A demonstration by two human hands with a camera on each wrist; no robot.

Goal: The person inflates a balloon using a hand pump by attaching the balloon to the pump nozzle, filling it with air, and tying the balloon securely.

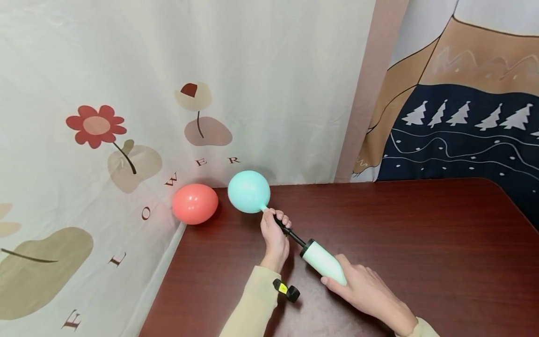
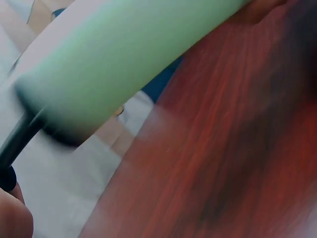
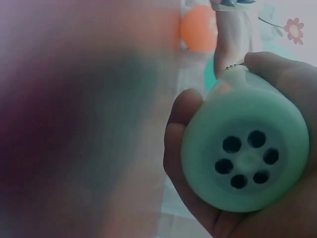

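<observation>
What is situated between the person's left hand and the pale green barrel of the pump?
In the head view, a thin black rod spans the stretch between the left hand and the pale green barrel.

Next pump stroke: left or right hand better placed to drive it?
Right, I'd judge: the right hand grips the pale green pump body, while the left hand is occupied where the blue balloon meets the end of the black rod.
</observation>
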